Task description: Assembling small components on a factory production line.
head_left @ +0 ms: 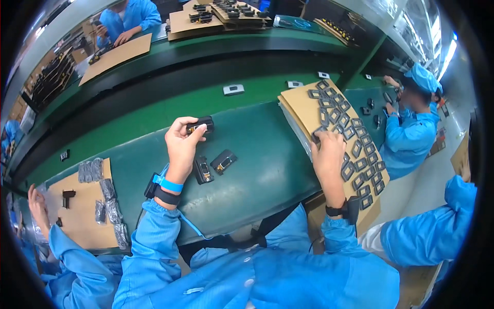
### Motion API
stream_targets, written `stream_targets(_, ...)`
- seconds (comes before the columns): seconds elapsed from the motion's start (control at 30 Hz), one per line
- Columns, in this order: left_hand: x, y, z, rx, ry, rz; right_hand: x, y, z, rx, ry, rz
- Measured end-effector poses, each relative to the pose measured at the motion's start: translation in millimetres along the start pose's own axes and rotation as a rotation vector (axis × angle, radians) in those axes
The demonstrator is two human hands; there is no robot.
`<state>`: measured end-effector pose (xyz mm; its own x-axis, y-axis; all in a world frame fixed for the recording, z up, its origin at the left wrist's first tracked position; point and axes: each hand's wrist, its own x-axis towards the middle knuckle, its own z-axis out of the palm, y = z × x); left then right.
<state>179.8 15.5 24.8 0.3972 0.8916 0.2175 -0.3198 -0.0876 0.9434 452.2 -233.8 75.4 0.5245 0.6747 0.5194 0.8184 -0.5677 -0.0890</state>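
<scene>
Above the green work table [267,154], my left hand [180,144] pinches a small black device housing [207,122], with some of its inner parts showing beside my thumb. Two similar open black housings [204,171] with visible electronics lie on the table, close to my left wrist. Over on the right, my right hand [329,158] reaches onto a cardboard sheet [299,106] spread with many black frames [357,148]. Its bent fingers close on one black frame [317,134] at the sheet's left edge, partly hidden by the fingertips.
Grey-and-silver devices [233,90] stand on the green strip behind the table. At left, a co-worker's hand [38,206] is beside cardboard [77,226] bearing bagged parts [107,189]. Another person [411,129] works at the right. A raised shelf [247,38] runs along the back.
</scene>
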Motion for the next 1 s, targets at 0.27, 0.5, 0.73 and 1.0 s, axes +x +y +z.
stream_targets(0.27,0.9,4.1,-4.9,-0.043,0.030,0.016,25.7,-43.8,0.9,0.501,0.152,-0.230)
stream_targets(0.5,6.1,-8.3,-6.8,-0.137,0.107,0.050,66.0,-160.2,90.3,1.728,-0.397,0.144)
stream_targets(0.73,4.2,-6.0,-9.2,-0.058,0.102,0.034,55.6,-211.8,123.4,1.834,-0.591,0.312)
stream_targets(1.0,2.3,-9.4,-3.0,-0.114,0.077,0.004,47.8,-211.9,123.1,1.543,-0.414,0.170)
